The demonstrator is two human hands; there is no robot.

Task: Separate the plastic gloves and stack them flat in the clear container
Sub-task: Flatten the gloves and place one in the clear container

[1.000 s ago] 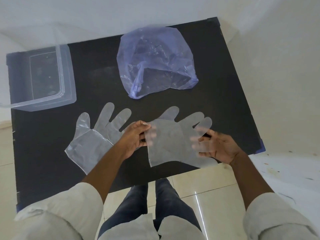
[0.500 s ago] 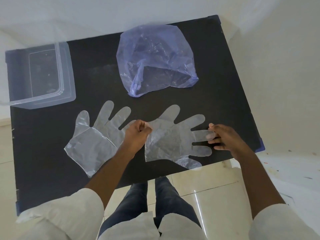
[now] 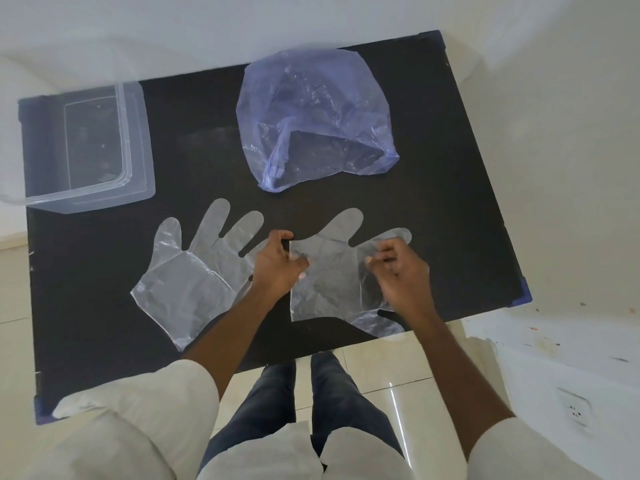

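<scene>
Clear glove (image 3: 187, 289) flat on black table, second glove (image 3: 332, 282) pinched beside it, clear container (image 3: 86, 147) far-left

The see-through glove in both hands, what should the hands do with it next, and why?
Probably pull the two hands gently apart to peel the layers. The left hand pinches the right glove at its left edge and the right hand pinches it further right. It looks like more than one sheet stuck together. The clear container holds no glove yet, and the other glove lies flat on the table.
</scene>
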